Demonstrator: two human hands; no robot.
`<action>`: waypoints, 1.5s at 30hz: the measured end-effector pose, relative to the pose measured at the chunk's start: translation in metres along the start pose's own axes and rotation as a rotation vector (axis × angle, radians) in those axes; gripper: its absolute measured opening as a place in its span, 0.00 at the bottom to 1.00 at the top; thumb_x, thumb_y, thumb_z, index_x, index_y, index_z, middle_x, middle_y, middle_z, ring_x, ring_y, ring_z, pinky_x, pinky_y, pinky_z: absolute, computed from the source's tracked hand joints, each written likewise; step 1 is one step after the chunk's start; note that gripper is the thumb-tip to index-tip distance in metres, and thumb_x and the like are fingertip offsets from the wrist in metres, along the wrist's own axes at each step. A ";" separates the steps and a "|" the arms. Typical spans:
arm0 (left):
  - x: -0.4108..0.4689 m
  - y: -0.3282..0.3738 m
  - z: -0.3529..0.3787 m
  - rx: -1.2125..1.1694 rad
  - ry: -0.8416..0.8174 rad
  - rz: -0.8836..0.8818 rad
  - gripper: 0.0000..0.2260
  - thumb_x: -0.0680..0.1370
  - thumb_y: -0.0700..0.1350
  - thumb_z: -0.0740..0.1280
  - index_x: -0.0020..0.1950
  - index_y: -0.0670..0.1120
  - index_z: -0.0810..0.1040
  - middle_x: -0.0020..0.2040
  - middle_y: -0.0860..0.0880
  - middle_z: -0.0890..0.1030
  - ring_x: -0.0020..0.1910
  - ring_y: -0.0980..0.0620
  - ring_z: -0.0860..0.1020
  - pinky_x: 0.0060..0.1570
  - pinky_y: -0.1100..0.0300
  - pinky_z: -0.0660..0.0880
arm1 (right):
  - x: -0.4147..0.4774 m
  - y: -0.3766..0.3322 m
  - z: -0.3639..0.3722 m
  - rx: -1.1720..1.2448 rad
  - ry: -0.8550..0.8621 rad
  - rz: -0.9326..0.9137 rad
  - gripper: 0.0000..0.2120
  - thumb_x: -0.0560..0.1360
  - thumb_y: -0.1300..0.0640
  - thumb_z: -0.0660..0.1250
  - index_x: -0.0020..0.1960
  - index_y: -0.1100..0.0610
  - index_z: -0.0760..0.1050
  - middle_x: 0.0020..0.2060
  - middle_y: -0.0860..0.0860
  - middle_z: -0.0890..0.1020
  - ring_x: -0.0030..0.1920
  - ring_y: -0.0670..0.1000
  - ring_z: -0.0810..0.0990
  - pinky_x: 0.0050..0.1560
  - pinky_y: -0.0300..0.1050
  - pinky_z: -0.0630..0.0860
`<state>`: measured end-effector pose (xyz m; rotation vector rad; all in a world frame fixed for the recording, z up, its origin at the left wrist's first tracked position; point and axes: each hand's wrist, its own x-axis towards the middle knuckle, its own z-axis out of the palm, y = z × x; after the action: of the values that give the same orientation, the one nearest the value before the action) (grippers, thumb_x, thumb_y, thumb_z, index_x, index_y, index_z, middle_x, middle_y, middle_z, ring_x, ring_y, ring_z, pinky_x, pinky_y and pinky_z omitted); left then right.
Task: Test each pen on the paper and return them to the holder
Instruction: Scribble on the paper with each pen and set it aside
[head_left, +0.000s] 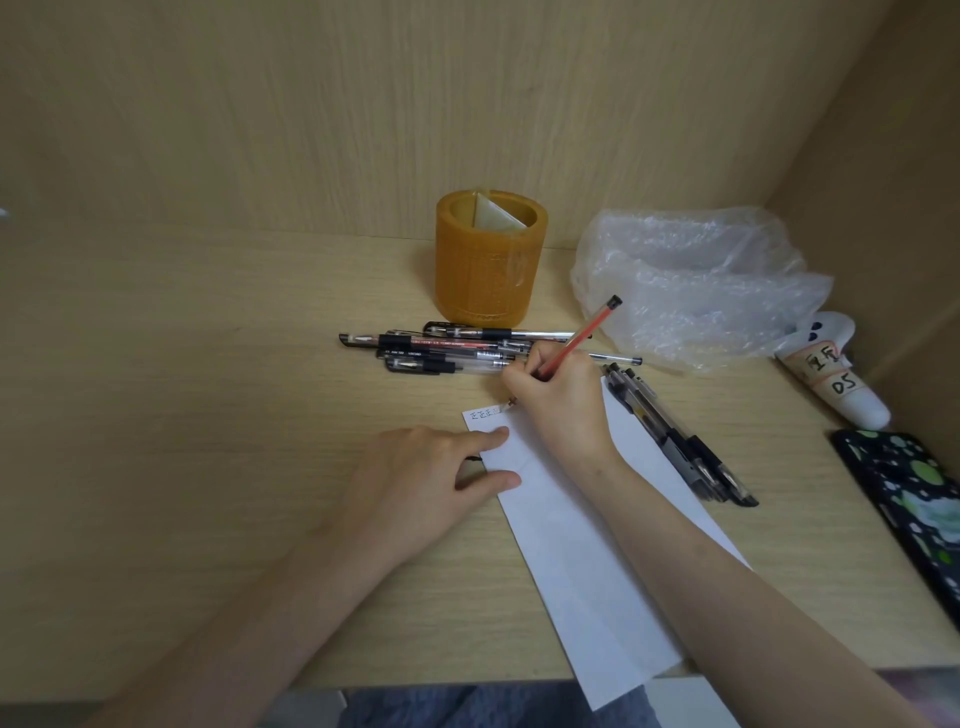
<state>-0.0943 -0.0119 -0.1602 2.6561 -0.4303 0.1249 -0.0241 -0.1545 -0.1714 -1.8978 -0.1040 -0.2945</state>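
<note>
**While right hand writes, left hand pins the paper**

As the red pen (586, 333) tip meets the upper left corner of the paper (571, 561), the right hand (558, 397) grips it, fingers (523, 364) curled tight round the barrel, cap end tilted toward upper right. Small written marks sit at that corner. Left hand (426, 478) lies flat at the paper's left edge, its fingers straight and slightly apart, tips pressing the sheet.

Edges: paper runs diagonally from centre to lower right, its lower end hanging past the tabletop's (208, 389) near edge. Back panel (363, 104) closes off the top, side panel (893, 156) the right. Open bare tabletop fills the left half of frame.

Loose pens (441, 349) lie in a heap at centre, just below the holder (488, 260); a second bunch of pens (680, 441) lies along the paper's right edge.

Containers: the amber holder stands upright, centre top, with a pale wedge-shaped piece showing inside. Crumpled clear plastic bag (696, 280) sits right of it, contents not readable. White labelled tube (836, 387) and dark patterned case (904, 509) lie at far right.
</note>
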 end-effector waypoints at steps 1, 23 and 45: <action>0.000 0.000 0.000 0.002 0.000 0.000 0.22 0.72 0.66 0.60 0.64 0.62 0.71 0.25 0.58 0.66 0.35 0.57 0.74 0.40 0.62 0.70 | 0.000 -0.001 0.000 0.003 -0.004 0.001 0.17 0.70 0.67 0.66 0.27 0.57 0.64 0.24 0.51 0.66 0.28 0.44 0.63 0.30 0.34 0.63; 0.004 -0.015 -0.019 -0.823 -0.096 -0.007 0.23 0.79 0.43 0.58 0.72 0.54 0.55 0.44 0.57 0.81 0.43 0.56 0.76 0.52 0.62 0.71 | -0.002 -0.030 -0.039 0.580 -0.193 0.226 0.13 0.75 0.55 0.67 0.35 0.58 0.69 0.24 0.51 0.71 0.21 0.47 0.65 0.20 0.37 0.59; 0.001 -0.003 -0.025 -0.819 -0.018 -0.035 0.13 0.75 0.42 0.67 0.58 0.53 0.76 0.47 0.57 0.84 0.39 0.55 0.82 0.39 0.66 0.75 | -0.030 -0.034 -0.032 0.468 -0.355 0.179 0.14 0.70 0.53 0.71 0.29 0.51 0.72 0.21 0.49 0.70 0.21 0.46 0.64 0.24 0.35 0.61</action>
<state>-0.0926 0.0009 -0.1389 1.8574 -0.3414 -0.0765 -0.0656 -0.1707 -0.1377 -1.4623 -0.2198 0.1811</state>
